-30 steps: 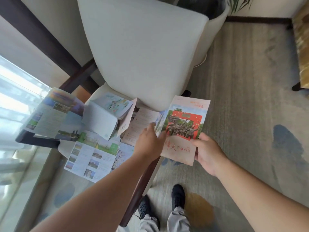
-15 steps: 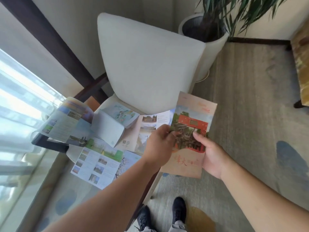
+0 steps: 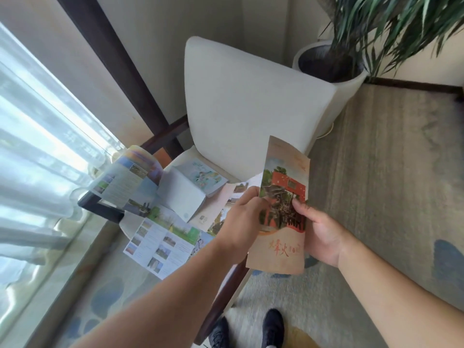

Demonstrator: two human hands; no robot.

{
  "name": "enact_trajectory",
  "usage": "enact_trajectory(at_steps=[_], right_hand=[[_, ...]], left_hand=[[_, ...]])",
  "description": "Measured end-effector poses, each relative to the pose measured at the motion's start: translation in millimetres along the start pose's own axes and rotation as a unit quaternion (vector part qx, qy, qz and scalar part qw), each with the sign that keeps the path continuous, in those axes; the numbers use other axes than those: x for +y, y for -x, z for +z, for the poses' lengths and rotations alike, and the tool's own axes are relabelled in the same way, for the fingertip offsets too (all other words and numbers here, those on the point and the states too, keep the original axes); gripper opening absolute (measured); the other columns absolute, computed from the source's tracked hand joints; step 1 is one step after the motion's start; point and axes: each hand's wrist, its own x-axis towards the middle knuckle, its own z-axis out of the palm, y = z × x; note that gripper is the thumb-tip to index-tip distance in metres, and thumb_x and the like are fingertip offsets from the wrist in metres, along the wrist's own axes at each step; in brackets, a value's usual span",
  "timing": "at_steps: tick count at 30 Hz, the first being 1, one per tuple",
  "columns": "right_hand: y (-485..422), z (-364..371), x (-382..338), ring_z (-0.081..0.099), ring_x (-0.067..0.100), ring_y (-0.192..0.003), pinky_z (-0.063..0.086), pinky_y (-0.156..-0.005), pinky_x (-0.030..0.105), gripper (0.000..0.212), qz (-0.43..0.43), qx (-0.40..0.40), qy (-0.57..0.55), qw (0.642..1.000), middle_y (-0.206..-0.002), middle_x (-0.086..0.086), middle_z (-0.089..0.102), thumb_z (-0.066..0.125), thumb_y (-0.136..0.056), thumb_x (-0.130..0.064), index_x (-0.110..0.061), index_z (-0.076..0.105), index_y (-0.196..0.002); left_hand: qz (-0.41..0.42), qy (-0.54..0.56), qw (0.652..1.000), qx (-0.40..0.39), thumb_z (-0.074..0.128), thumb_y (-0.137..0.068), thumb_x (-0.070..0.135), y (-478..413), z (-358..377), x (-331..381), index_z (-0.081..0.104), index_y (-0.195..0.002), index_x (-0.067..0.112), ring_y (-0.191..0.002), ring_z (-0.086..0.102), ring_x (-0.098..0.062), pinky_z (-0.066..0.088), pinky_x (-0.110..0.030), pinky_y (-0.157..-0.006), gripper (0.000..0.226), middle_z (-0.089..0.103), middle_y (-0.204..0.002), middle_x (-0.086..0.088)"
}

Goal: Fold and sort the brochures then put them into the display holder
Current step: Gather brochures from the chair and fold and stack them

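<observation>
Folded brochure (image 3: 277,249): in the air beside the chair (image 3: 251,109), long axis pointing away from the body
Left hand (image 3: 241,219): pinching its left long edge, fingers curled
Right hand (image 3: 320,234): gripping its right long edge, thumb on the cover
Relation: between both hands, equally near each
Open brochures (image 3: 160,237): spread on the seat, left of the left hand
Display holder: out of view

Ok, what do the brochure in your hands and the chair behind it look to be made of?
The brochure: printed paper, perhaps light card, with a low sheen; it stands stiffly upright, gripped between the left hand and right hand. The chair: off-white fabric upholstery, matte, with a faint weave on its back; its dark armrest looks like stained wood, though that is less sure.
</observation>
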Motion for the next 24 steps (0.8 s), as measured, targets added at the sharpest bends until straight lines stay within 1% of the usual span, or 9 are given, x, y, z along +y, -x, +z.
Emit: enact_trajectory(at_steps=[4,6,8,10,12,14,17,20,24], right_hand=[[-5,3,-1,0.064,0.036,-0.11,0.048,-0.092,0.05,0.032,-0.04,0.043,-0.027,0.998,-0.122,0.016,0.067,0.056,-0.092,-0.02,-0.014,0.062,-0.123],[-5,3,-3,0.067,0.032,-0.101,0.051,-0.081,0.045,0.023,-0.062,0.075,-0.035,0.995,-0.115,0.014,0.071,0.051,-0.095,-0.01,-0.017,0.067,-0.11],[-4,3,-6,0.07,0.027,-0.095,0.052,-0.074,0.043,0.024,-0.074,0.082,-0.038,0.993,-0.112,0.011,0.072,0.048,-0.095,-0.007,-0.019,0.067,-0.105],[-2,4,-10,0.071,0.026,-0.096,0.053,-0.077,0.045,0.026,-0.081,0.064,-0.042,0.994,-0.115,0.012,0.071,0.049,-0.094,-0.008,-0.019,0.067,-0.107],[1,5,-12,0.069,0.027,-0.1,0.052,-0.081,0.046,0.027,-0.085,0.049,-0.033,0.995,-0.117,0.012,0.07,0.048,-0.094,-0.008,-0.02,0.067,-0.11],[4,8,-13,0.067,0.029,-0.102,0.052,-0.081,0.047,0.029,-0.089,0.047,-0.013,0.995,-0.117,0.013,0.07,0.046,-0.096,-0.006,-0.019,0.067,-0.112],[5,15,-13,0.065,0.034,-0.106,0.052,-0.083,0.051,0.026,-0.091,0.074,0.027,0.993,-0.116,0.014,0.07,0.047,-0.097,-0.005,-0.016,0.065,-0.113],[5,26,-15,0.065,0.029,-0.106,0.051,-0.08,0.044,0.027,-0.107,0.114,0.076,0.985,-0.111,0.007,0.072,0.057,-0.093,-0.011,-0.019,0.062,-0.119],[4,38,-20,0.067,0.028,-0.105,0.05,-0.088,0.047,0.044,-0.083,0.076,0.047,0.993,-0.113,0.006,0.072,0.067,-0.08,-0.025,-0.023,0.061,-0.123]], left_hand=[[0.041,-0.159,0.983,0.077,0.045,-0.093,0.021,0,-2,3,0.053,-0.097,0.024,-0.085,0.067,-0.025,0.056,-0.042,-0.068,0.009,0.069,-0.094,-0.003],[0.1,-0.267,0.95,0.131,0.047,-0.093,0.02,-1,-4,3,0.049,-0.098,0.025,-0.087,0.061,-0.02,0.05,-0.034,-0.067,0.006,0.064,-0.095,0.009],[0.123,-0.33,0.921,0.168,0.053,-0.093,0.03,-3,-8,0,0.05,-0.114,0.025,-0.104,0.051,-0.011,0.045,-0.028,-0.082,0.021,0.055,-0.111,0.015],[0.068,-0.304,0.938,0.151,0.055,-0.092,0.044,-3,-12,1,0.043,-0.132,0.027,-0.112,0.05,-0.01,0.044,-0.029,-0.087,0.046,0.045,-0.123,0.014],[-0.009,-0.179,0.978,0.102,0.057,-0.092,0.047,-1,-10,4,0.039,-0.138,0.027,-0.096,0.067,-0.01,0.051,-0.021,-0.066,0.053,0.057,-0.124,0.01],[-0.014,-0.118,0.988,0.095,0.06,-0.093,0.036,1,-7,5,0.045,-0.133,0.025,-0.076,0.072,-0.009,0.05,-0.016,-0.049,0.044,0.069,-0.107,0.003],[0.044,-0.146,0.976,0.153,0.059,-0.093,0.018,2,-3,5,0.057,-0.112,0.029,-0.078,0.069,-0.01,0.055,-0.021,-0.055,0.022,0.07,-0.095,0.007],[0.084,-0.137,0.974,0.157,0.054,-0.094,0.012,7,-1,7,0.06,-0.089,0.037,-0.072,0.067,0.0,0.05,-0.014,-0.052,0.026,0.069,-0.079,0.022],[0.107,-0.092,0.982,0.126,0.052,-0.094,0.008,20,-10,11,0.065,-0.095,0.035,-0.08,0.069,-0.001,0.056,-0.02,-0.064,0.029,0.073,-0.086,0.021]])
